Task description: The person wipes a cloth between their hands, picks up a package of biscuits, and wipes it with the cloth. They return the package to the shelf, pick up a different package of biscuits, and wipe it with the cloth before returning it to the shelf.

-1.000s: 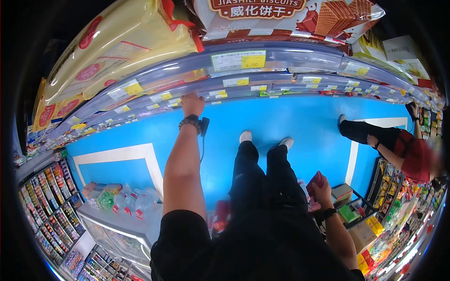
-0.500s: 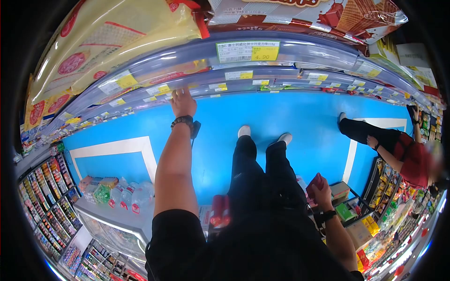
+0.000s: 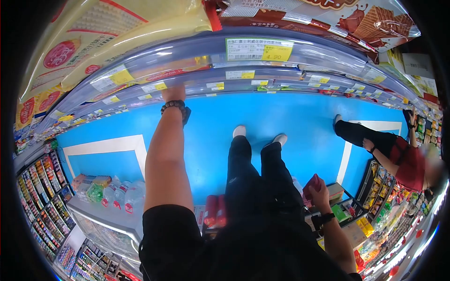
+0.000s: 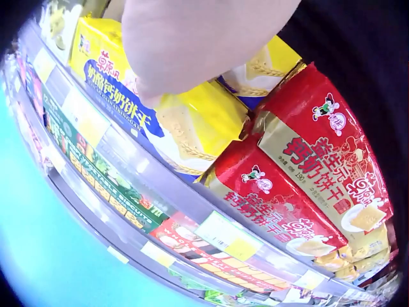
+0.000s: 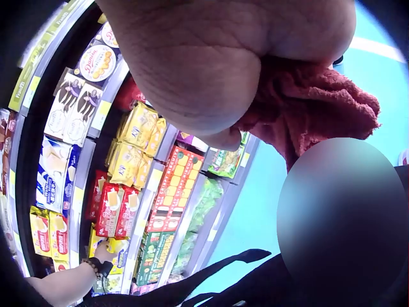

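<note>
My left hand point(image 3: 173, 93) reaches into the shelf on an outstretched arm. In the left wrist view it lies over a yellow and blue packet of milk biscuits point(image 4: 115, 83), the thumb side right at the wrapper and the other fingers hidden. The right wrist view shows the same hand point(image 5: 103, 254) from afar, at a yellow packet. Red packets of calcium milk biscuits point(image 4: 326, 147) stand beside the yellow one. Low by my right leg, my right hand point(image 3: 321, 194) grips a crumpled dark red cloth point(image 5: 319, 105), which hangs out past the fingers.
Large wafer packets point(image 3: 309, 23) sit on the top shelf, whose price-tagged edge point(image 3: 187, 54) juts out above my left hand. Bottles point(image 3: 133, 196) stand on a white counter behind left. Another person point(image 3: 403, 159) is at the shelf to the right. Blue floor point(image 3: 211, 140) lies below.
My left hand has moved left along the shelf and in under its edge, so its fingers are now hidden in the head view. The right hand keeps hold of the cloth.
</note>
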The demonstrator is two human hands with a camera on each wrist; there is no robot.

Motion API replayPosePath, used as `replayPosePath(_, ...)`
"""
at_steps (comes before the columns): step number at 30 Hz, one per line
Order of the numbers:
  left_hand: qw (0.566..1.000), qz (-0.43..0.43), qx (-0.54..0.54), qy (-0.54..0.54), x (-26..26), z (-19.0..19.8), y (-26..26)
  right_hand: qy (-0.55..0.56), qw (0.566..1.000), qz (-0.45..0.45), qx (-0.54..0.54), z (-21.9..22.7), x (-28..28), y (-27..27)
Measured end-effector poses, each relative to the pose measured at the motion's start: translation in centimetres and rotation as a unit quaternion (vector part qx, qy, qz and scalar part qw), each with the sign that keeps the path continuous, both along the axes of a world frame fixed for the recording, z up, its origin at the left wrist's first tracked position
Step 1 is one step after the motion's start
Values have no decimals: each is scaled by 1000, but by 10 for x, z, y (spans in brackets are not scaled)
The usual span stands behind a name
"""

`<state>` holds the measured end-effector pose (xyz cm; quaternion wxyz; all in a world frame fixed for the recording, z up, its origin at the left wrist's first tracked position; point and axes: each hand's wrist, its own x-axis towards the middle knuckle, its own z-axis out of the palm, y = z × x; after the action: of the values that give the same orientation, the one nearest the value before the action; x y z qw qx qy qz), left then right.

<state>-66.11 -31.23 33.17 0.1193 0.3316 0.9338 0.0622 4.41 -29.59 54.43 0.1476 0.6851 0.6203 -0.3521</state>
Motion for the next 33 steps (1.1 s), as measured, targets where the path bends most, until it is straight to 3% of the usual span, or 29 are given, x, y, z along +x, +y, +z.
replayPosePath(3,995,-35,-91,-19,-5,13,5,-1,1000,14,6,2,0,-4)
replayPosePath(9,997,23,-12,-72,-17,-2,1,-5,1000,24,3,-1,0,-7)
replayPosePath(15,990,26,-50,-127,-17,18,6,13,1000,3,1,1,-6,-2)
replayPosePath(24,973,-66,-190,-116,-18,37,5,23,1000,5,-6,-3,-9,-3)
replayPosePath(27,989,-86,-100,-71,-21,22,-4,24,1000,8,-5,-5,-10,-4)
replayPosePath(30,975,-130,-174,-45,-19,37,0,25,1000,17,-6,-6,-13,-3)
replayPosePath(33,973,-111,-190,-71,1,81,1,40,999,20,5,-14,-10,-3)
